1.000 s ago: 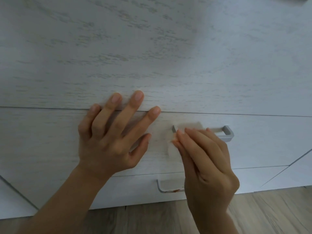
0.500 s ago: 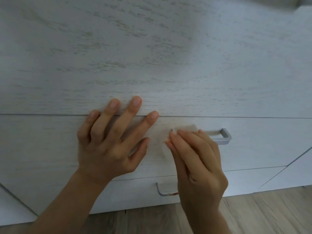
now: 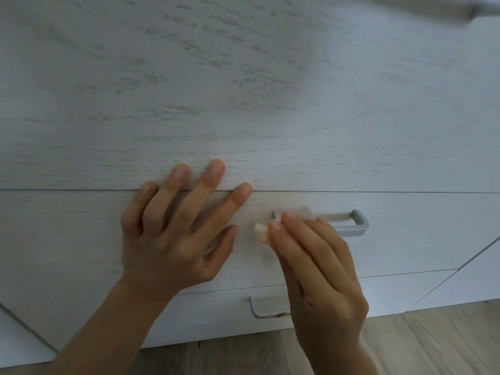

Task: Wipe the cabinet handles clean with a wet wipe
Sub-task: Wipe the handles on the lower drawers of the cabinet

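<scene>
A grey metal handle sits on the upper drawer front of a pale wood-grain cabinet. My right hand pinches a white wet wipe against the handle's left end, covering most of the bar. My left hand lies flat with spread fingers on the drawer front to the left of the handle, its fingertips reaching over the seam onto the cabinet top. A second grey handle on the lower drawer shows below, partly hidden by my right hand, with a brownish smear on its lower edge.
Wood-look flooring runs along the bottom of the view. A neighbouring cabinet panel angles away at the right, and another panel edge shows at the lower left.
My right hand has slid the wipe leftward along the upper handle, uncovering more of the bar at the right. The wipe is now more bunched. My left hand stays pressed in place.
</scene>
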